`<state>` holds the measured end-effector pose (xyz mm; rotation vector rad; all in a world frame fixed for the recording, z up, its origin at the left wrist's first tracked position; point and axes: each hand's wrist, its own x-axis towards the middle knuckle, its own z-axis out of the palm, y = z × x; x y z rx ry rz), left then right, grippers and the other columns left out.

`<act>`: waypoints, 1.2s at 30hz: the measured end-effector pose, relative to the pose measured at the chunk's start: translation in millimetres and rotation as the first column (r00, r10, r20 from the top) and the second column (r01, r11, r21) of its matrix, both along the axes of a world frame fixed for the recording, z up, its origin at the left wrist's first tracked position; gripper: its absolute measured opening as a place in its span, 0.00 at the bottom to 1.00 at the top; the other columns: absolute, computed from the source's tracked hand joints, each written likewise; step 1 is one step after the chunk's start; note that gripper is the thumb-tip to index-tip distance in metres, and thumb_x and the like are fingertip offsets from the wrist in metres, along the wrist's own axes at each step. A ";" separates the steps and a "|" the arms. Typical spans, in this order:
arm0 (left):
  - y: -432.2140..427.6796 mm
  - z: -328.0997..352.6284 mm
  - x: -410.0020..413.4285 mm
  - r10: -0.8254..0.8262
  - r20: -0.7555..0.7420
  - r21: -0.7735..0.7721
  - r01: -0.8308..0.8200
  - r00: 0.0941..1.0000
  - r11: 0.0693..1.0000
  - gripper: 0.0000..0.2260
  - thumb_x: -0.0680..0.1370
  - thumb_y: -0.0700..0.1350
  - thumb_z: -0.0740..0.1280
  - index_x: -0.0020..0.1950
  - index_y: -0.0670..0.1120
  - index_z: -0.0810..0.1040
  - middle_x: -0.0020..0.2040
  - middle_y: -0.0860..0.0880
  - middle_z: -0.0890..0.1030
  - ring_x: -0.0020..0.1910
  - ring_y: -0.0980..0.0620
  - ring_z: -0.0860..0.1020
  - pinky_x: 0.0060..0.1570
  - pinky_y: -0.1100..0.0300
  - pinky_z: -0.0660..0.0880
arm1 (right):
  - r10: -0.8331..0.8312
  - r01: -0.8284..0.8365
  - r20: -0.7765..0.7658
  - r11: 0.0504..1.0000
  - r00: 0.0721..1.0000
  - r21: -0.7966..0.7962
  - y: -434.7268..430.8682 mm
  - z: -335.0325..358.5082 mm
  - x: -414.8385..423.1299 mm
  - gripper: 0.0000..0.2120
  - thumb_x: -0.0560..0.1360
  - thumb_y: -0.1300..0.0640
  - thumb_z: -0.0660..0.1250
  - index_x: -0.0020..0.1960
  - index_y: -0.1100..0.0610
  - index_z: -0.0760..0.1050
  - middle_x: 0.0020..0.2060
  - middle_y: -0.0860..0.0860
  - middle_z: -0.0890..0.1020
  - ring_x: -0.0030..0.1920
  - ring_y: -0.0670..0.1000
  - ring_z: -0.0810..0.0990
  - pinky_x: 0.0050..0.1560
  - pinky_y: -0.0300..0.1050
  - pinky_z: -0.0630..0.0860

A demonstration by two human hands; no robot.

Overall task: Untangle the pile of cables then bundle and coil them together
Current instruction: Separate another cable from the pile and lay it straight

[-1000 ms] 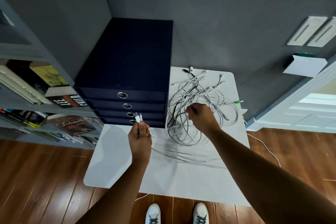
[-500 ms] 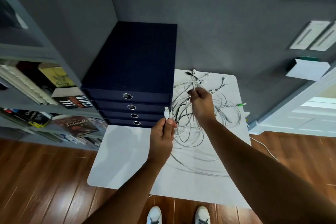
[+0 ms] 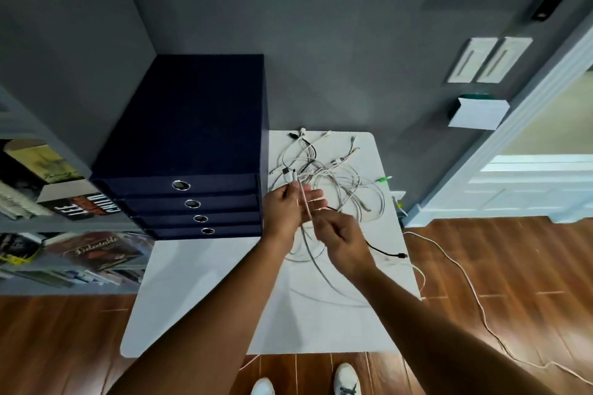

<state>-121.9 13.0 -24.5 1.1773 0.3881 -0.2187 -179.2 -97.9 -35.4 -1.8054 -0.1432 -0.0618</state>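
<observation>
The cables [image 3: 337, 183] are lying in a loose tangle on the far right part of the white table [image 3: 199, 314], just beside the navy drawers [image 3: 192, 125]. Most are thin and white or pale grey, looping over one another, with small plugs sticking out along the far edge. A black cable [image 3: 385, 254] is trailing out to the table's right edge, and a green plug [image 3: 385, 179] is poking out on the right of the pile.

The left hand [image 3: 284, 213] is hovering over the near side of the pile. Its thumb and forefinger are pinching a couple of white cables just below their plugs, which are pointing up, while its other fingers are stretching out flat. The right hand [image 3: 345, 242] is sitting just beside it, fingers curled, pinching one of the same cables lower down.

On the shelves to the left, a dark book [image 3: 86, 206] is showing "LEE CHILD" on its spine, and a cover [image 3: 96, 250] below is reading "Delectable".
</observation>
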 end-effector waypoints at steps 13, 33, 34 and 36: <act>-0.8 7.3 5.0 0.176 0.172 -0.026 -0.174 0.969 0.984 0.12 0.85 0.43 0.60 0.47 0.41 0.80 0.32 0.47 0.80 0.24 0.52 0.73 0.27 0.59 0.71 | 0.117 -0.193 -0.332 0.959 0.936 -0.208 -67.9 -53.1 -30.0 0.12 0.70 0.55 0.59 0.29 0.56 0.67 0.26 0.50 0.70 0.29 0.47 0.66 0.31 0.44 0.61; 6.2 4.4 -14.5 0.074 0.265 0.164 -0.121 0.961 0.979 0.13 0.85 0.42 0.59 0.45 0.40 0.77 0.27 0.54 0.71 0.24 0.58 0.64 0.23 0.65 0.62 | -0.367 0.458 -0.561 0.888 0.742 0.025 -40.5 -28.4 48.2 0.09 0.79 0.59 0.64 0.42 0.60 0.79 0.27 0.52 0.66 0.25 0.49 0.62 0.25 0.37 0.60; 5.2 2.3 -14.3 0.078 0.262 0.185 -0.130 0.962 0.974 0.13 0.85 0.42 0.59 0.44 0.41 0.77 0.28 0.55 0.73 0.24 0.58 0.65 0.24 0.65 0.63 | -0.362 0.451 -0.494 0.890 0.790 0.069 -35.8 -12.6 53.5 0.09 0.79 0.60 0.64 0.42 0.60 0.80 0.26 0.52 0.66 0.25 0.49 0.62 0.26 0.37 0.59; 2.4 -2.2 -13.6 0.083 0.239 0.224 -0.138 0.967 0.965 0.13 0.85 0.43 0.59 0.46 0.40 0.77 0.30 0.53 0.74 0.25 0.59 0.67 0.26 0.65 0.64 | -0.350 0.411 -0.345 0.904 0.871 0.119 -28.9 16.3 63.7 0.08 0.77 0.62 0.64 0.42 0.61 0.81 0.25 0.51 0.68 0.25 0.50 0.64 0.27 0.40 0.60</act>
